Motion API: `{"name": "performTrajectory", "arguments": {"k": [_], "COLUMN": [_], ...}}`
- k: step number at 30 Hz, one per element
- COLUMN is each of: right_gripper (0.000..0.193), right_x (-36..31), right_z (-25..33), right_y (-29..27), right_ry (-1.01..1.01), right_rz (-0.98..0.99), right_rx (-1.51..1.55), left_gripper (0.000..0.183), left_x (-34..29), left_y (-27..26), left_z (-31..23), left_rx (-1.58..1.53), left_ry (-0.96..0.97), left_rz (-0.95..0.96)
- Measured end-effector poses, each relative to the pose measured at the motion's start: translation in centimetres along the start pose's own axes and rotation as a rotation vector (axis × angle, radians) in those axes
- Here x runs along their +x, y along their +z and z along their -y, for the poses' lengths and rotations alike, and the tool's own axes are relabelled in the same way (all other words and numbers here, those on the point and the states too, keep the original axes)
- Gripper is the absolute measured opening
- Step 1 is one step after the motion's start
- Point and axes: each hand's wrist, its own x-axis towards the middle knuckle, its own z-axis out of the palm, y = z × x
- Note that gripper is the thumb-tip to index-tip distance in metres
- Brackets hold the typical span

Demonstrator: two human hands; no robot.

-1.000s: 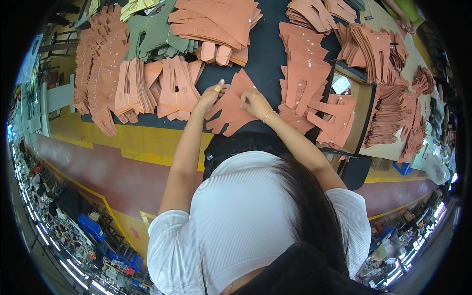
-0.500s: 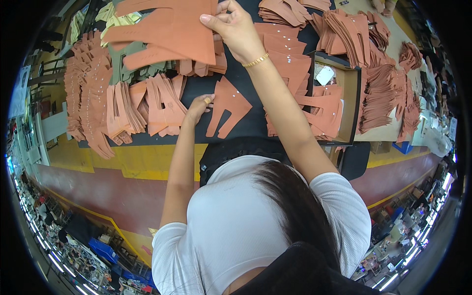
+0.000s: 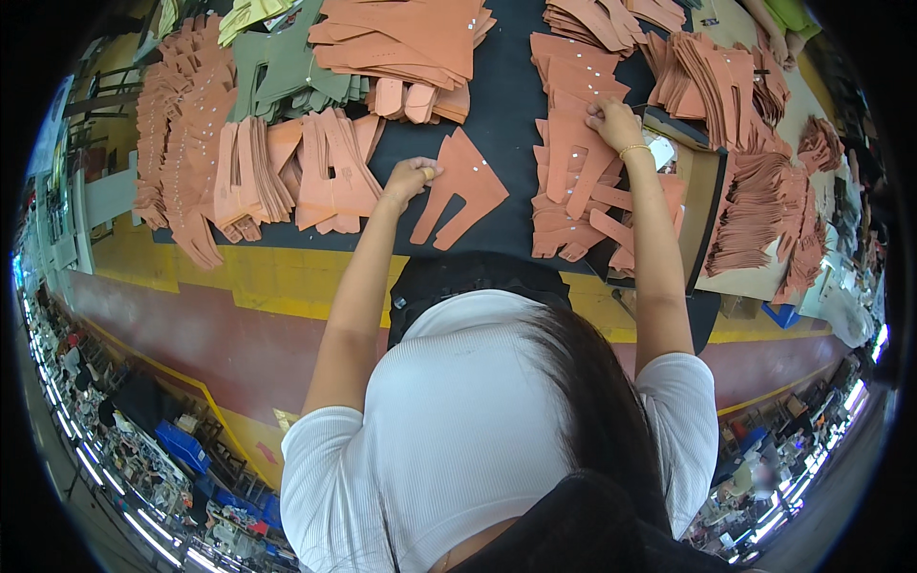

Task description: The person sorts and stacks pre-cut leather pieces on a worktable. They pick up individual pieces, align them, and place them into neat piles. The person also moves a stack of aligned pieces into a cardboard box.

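Left hand, centre of frame: fingers curled at left edge of forked orange piece, which lies on dark tabletop; pinch cannot be told. Right hand, right of centre: fingers bunched narrow over overlapping orange pieces; hold unclear.

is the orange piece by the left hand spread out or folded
Spread out: the orange piece lies flat on the dark tabletop beside the left hand, both prongs apart, no fold visible.
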Motion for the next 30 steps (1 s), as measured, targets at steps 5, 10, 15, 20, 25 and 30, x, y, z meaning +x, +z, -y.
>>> {"name": "performTrajectory", "arguments": {"k": [5, 10, 15, 20, 25, 30], "right_gripper": [0.03, 0.031, 0.019, 0.014, 0.014, 0.018], "right_x": [0.3, 1.0, 1.0, -2.9, -8.9, -8.4], "right_z": [0.1, 0.0, 1.2, 5.6, 9.8, 14.3], "right_y": [0.1, 0.0, -1.5, -6.8, -10.3, -1.8], "right_ry": [-0.077, -0.091, -0.095, -0.235, -0.657, -0.49], "right_rz": [-0.034, 0.067, 0.159, 0.296, 0.448, 0.44], "right_rx": [-0.145, -0.177, -0.124, 0.002, 0.625, 0.76], "left_gripper": [0.019, 0.018, 0.017, 0.018, 0.02, 0.062], "left_x": [0.6, 1.0, 0.7, 0.1, -0.2, 0.5], "left_y": [1.1, 1.3, 1.5, 1.5, 1.7, 0.1], "left_z": [0.8, 1.7, 1.5, 1.4, 1.8, 1.7], "left_rx": [-0.1, -0.117, -0.078, -0.098, -0.138, -0.32], "left_ry": [0.084, 0.114, 0.128, 0.144, 0.166, -0.013], "left_rz": [-0.084, -0.144, -0.181, -0.188, -0.192, -0.022]}}
